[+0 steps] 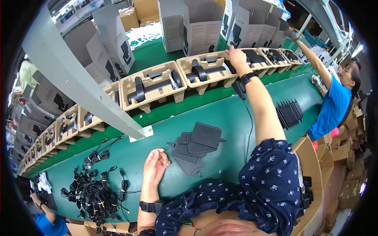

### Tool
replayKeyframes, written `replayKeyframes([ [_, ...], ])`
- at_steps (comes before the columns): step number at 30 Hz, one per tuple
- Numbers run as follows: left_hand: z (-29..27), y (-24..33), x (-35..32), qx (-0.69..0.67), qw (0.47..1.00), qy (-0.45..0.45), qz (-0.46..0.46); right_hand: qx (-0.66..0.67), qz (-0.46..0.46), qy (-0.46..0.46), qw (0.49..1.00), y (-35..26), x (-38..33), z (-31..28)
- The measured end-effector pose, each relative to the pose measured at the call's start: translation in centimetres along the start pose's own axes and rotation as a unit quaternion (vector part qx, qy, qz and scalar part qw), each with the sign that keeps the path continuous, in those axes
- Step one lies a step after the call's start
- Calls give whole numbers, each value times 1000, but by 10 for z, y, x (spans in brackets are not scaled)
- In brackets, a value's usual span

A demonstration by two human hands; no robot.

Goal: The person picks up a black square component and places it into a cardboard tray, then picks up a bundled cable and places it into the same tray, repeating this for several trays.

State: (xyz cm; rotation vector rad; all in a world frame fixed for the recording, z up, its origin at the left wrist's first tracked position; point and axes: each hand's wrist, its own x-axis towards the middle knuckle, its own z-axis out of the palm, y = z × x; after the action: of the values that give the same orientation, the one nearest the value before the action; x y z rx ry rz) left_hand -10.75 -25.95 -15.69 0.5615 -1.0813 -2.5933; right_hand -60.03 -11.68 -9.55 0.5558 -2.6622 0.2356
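Note:
My right hand (237,59) reaches to the far row, its fingers closed on the rim of a molded pulp tray (202,83). That tray holds a black stand-like part (199,71) and other black pieces. My left hand (156,166) rests over the green table, palm turned up and fingers loosely curled, with nothing visible in it. Just right of it lies a fanned pile of flat black rectangular pads (205,135) with small tabs. Beside my right forearm hangs a black block (238,89) with a thin cable (251,129) running down the table.
Bundled black cables (94,192) heap at the lower left. A row of thin black pieces (289,114) stands at right. Pulp trays (151,88) line the raised green ledge, with open cartons (202,37) behind. A grey metal post (84,70) crosses the left. A co-worker in blue (334,102) sits at right.

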Motion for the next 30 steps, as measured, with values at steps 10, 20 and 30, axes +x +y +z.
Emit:
replayKeyframes([
  [10, -12, 0, -2, 14, 1000, 12, 8, -95, -59, 93, 989, 23, -20, 10],
  [20, -21, 1, 0, 33, 999, -5, 4, 80, 92, 9, 993, 27, 10, 36],
  [30, -24, 5, 11, 37, 999, -5, 15, 180, -197, 128, 955, -37, -121, -17],
])
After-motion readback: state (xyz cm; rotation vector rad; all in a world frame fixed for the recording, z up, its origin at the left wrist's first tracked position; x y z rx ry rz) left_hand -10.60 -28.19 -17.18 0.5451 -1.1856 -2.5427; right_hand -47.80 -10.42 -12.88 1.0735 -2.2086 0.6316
